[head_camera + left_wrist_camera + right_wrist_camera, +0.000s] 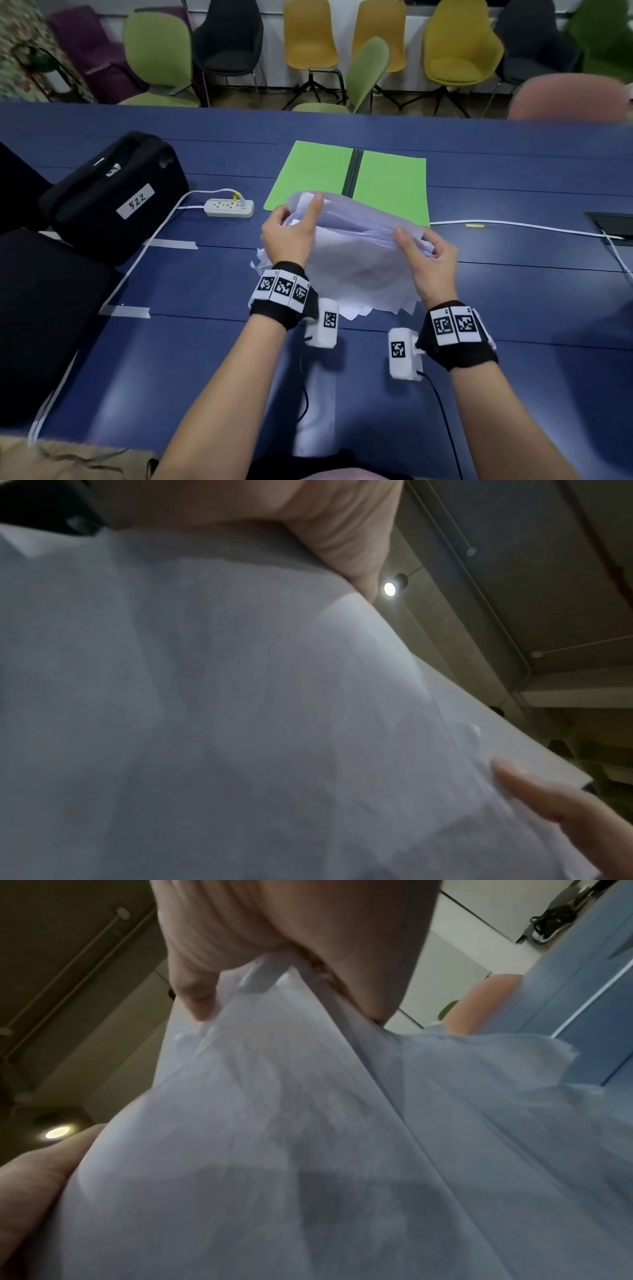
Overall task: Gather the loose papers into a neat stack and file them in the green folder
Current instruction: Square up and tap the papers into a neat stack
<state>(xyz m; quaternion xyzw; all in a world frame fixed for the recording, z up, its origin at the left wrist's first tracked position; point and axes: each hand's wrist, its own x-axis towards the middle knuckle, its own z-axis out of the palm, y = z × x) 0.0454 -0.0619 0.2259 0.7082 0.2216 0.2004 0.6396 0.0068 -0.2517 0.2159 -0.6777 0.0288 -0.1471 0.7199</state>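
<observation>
A bundle of loose white papers (pixel 356 253) is lifted above the blue table (pixel 513 291), its lower edges fanned out unevenly. My left hand (pixel 291 233) grips the bundle's left side, thumb on top. My right hand (pixel 428 257) grips the right side, thumb over the sheets. The green folder (pixel 318 171) lies open and flat just beyond the papers, partly hidden by them. In the left wrist view the papers (pixel 240 710) fill the picture under my left hand (pixel 342 534). In the right wrist view my right hand (pixel 274 947) pinches the papers (pixel 291 1137).
A black case (pixel 113 195) labelled 522 sits at the left. A white power strip (pixel 228 208) with its cable lies left of the folder. Another white cable (pixel 513 226) runs to a table hatch (pixel 613 226) at right. Chairs (pixel 459 44) line the far side.
</observation>
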